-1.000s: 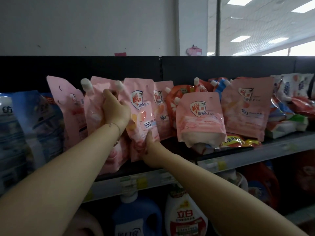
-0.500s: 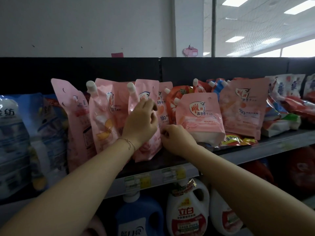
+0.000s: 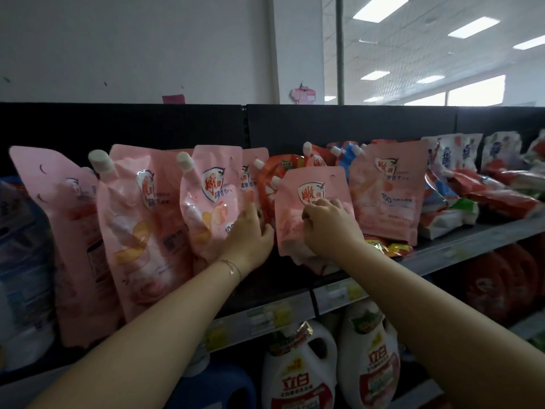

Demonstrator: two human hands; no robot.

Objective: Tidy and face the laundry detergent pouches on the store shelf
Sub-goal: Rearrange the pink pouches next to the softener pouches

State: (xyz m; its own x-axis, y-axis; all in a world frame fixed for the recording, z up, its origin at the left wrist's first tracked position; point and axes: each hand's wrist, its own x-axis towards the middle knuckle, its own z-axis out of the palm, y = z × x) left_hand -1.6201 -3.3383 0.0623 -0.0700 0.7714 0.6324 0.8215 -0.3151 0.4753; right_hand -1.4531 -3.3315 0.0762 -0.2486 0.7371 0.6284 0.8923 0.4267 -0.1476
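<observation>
Your right hand pinches the front of the slumped pink pouch, which sags on the shelf right under your knuckles. Your left hand lies with fairly straight fingers against the upright pink pouch just to its left. Both pouches look liquid-filled, so probably heavy, floppy and slick; I'd grip the stiffer top seam above your fingers and prop the base below your palm.

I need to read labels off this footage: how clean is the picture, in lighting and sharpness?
Head view: ceiling lights and window blow out, leaving the shelf dim; glare streaks the tall pink pouch; blue pouches at the left edge smear; price tags are unreadable; the logo on the small pink pouch reads clearly.
</observation>
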